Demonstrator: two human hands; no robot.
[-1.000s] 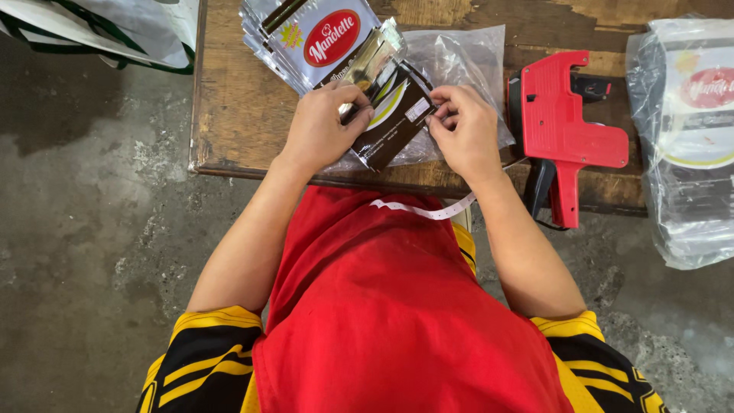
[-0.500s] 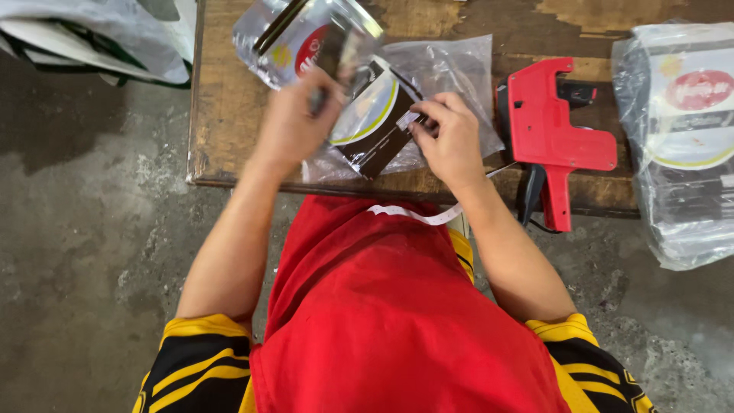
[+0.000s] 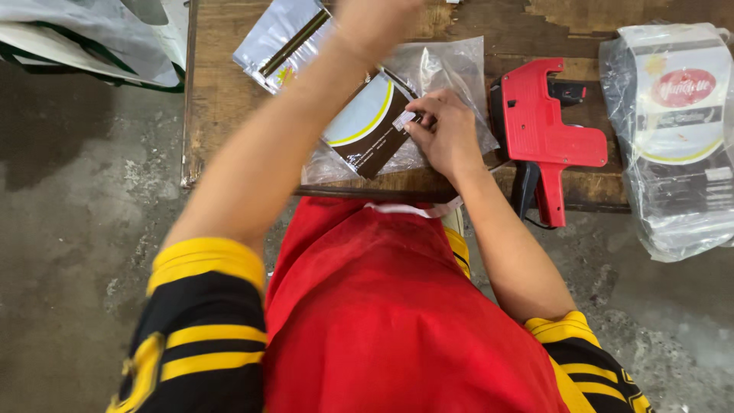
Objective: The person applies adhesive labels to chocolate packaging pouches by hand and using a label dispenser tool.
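A brown, white and yellow pouch [image 3: 365, 126] lies on a clear plastic bag [image 3: 451, 65] at the near edge of a wooden table [image 3: 222, 99]. My right hand [image 3: 447, 136] pinches a small white label [image 3: 403, 120] at the pouch's right edge. My left hand [image 3: 375, 17] is stretched to the far side of the table and is cut off by the top of the frame. A silver pouch [image 3: 279, 42] lies just under my left forearm. Whether my left hand still grips it is hidden.
A red label gun [image 3: 547, 126] rests on the table right of my right hand, its handle over the edge. A clear bag of stacked pouches [image 3: 680, 130] sits at the far right. A white sack [image 3: 92, 38] lies on the concrete floor at the upper left.
My left hand lifted a pouch off the pile and carried it away to the far left of the table. My right hand stayed on the brown pouch with the label.
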